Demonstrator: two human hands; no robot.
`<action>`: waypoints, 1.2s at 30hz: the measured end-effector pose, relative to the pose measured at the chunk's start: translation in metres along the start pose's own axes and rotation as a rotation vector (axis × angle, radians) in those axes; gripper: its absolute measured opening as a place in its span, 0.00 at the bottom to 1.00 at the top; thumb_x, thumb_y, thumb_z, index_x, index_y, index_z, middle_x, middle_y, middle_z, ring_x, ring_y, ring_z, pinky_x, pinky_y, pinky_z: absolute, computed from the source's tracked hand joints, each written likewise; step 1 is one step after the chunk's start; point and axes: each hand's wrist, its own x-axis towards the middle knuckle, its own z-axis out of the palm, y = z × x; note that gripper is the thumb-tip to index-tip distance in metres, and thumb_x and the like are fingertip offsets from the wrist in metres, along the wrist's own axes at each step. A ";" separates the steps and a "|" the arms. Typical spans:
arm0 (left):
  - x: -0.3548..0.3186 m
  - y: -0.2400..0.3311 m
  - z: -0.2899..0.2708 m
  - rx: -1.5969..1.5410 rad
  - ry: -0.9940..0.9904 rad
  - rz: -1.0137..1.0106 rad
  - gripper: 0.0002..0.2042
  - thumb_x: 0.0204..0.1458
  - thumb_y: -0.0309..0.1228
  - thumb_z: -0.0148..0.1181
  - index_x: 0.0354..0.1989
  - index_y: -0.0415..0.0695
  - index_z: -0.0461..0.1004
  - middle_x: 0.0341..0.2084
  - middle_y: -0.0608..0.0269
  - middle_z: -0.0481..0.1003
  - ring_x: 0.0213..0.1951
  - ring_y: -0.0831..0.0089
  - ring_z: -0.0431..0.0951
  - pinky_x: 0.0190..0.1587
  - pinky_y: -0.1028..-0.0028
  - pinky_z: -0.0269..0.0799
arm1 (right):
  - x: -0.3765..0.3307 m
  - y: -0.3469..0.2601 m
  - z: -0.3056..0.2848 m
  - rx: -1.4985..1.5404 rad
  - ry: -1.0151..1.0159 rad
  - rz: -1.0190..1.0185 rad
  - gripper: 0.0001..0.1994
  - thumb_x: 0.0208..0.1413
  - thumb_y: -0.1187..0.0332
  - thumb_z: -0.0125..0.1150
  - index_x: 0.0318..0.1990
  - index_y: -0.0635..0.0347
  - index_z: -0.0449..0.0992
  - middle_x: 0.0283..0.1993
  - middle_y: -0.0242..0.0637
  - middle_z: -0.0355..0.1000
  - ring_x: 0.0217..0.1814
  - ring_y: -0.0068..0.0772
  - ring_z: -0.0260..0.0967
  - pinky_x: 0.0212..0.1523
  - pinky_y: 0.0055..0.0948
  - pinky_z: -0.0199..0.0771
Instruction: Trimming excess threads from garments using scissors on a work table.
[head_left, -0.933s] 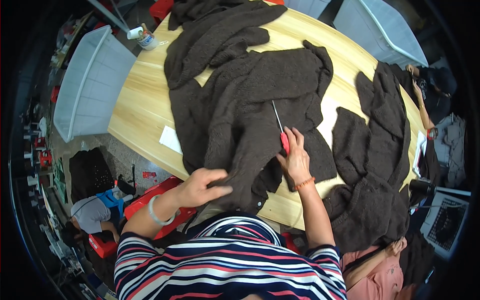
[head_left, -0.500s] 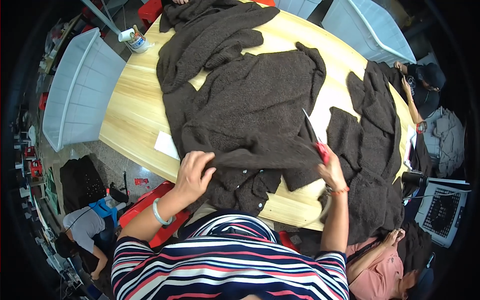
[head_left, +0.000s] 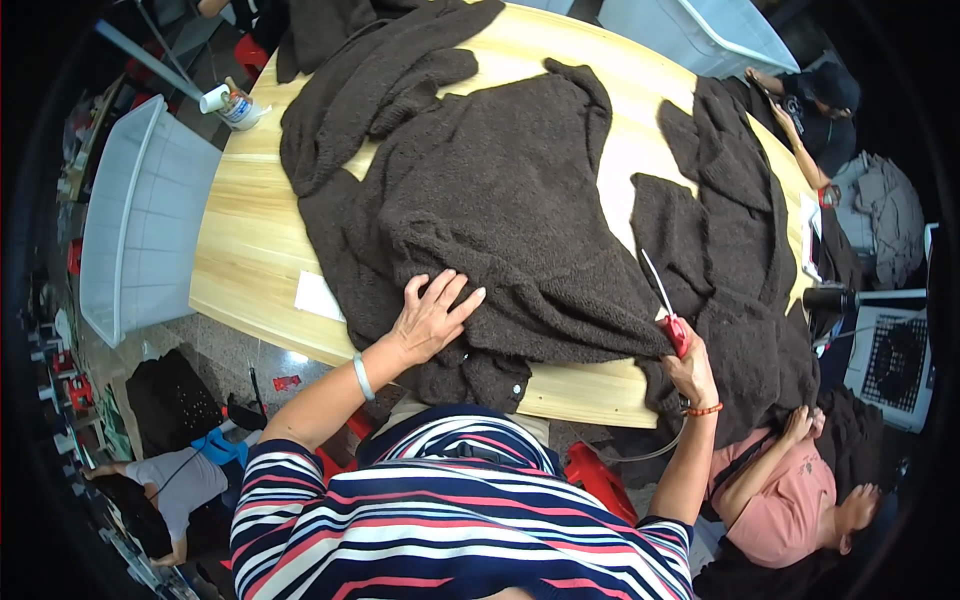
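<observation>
Here left hand (head_left: pixel 432 318) flat, fingers spread on dark knit garment (head_left: pixel 500 200); right hand (head_left: pixel 690 372) clamped on red-handled scissors (head_left: pixel 668 310).

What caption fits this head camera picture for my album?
Left hand pressing a dark brown knitted garment flat on a wooden table, right hand holding red-handled scissors.

A knit garment (head_left: pixel 500 210) lies spread across the table (head_left: pixel 250 270), with a second garment (head_left: pixel 740 260) to its right, hanging over the table's right edge. The left hand (head_left: pixel 430 320) rests on the near hem; the right hand (head_left: pixel 690 370), at the near right edge, holds scissors (head_left: pixel 665 305). A bin (head_left: pixel 140 220) stands left of the table, a paper slip (head_left: pixel 320 297) lies near its front left edge, and a bottle (head_left: pixel 232 105) sits at its far left corner.
</observation>
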 end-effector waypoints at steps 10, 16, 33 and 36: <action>0.003 0.026 -0.029 -1.273 -0.255 -0.185 0.04 0.56 0.25 0.55 0.35 0.38 0.72 0.32 0.62 0.73 0.31 0.75 0.73 0.36 0.77 0.68 | 0.020 0.000 -0.044 -0.010 0.129 0.029 0.22 0.35 0.87 0.47 0.43 0.65 0.71 0.38 0.33 0.71 0.47 0.27 0.69 0.55 0.23 0.64; -0.017 0.025 -0.056 -2.058 0.284 -0.692 0.12 0.61 0.27 0.49 0.52 0.40 0.70 0.51 0.55 0.74 0.54 0.67 0.73 0.58 0.67 0.68 | 0.171 -0.107 -0.056 -0.404 0.407 -0.047 0.18 0.46 0.76 0.51 0.48 0.60 0.70 0.40 0.52 0.74 0.45 0.54 0.72 0.47 0.42 0.71; 0.096 -0.018 -0.014 -0.189 0.165 -0.236 0.29 0.53 0.38 0.60 0.63 0.43 0.61 0.64 0.47 0.57 0.67 0.48 0.52 0.67 0.52 0.47 | 0.127 -0.133 0.064 -0.438 -0.015 -0.124 0.17 0.57 0.56 0.57 0.49 0.56 0.72 0.35 0.53 0.75 0.40 0.57 0.74 0.40 0.48 0.73; 0.110 -0.039 0.057 -0.161 -0.023 -0.250 0.35 0.51 0.44 0.62 0.66 0.46 0.58 0.66 0.47 0.54 0.68 0.46 0.49 0.68 0.47 0.44 | 0.116 -0.142 0.071 -0.535 -0.121 -0.223 0.16 0.56 0.57 0.58 0.46 0.59 0.73 0.29 0.53 0.75 0.32 0.57 0.75 0.34 0.47 0.75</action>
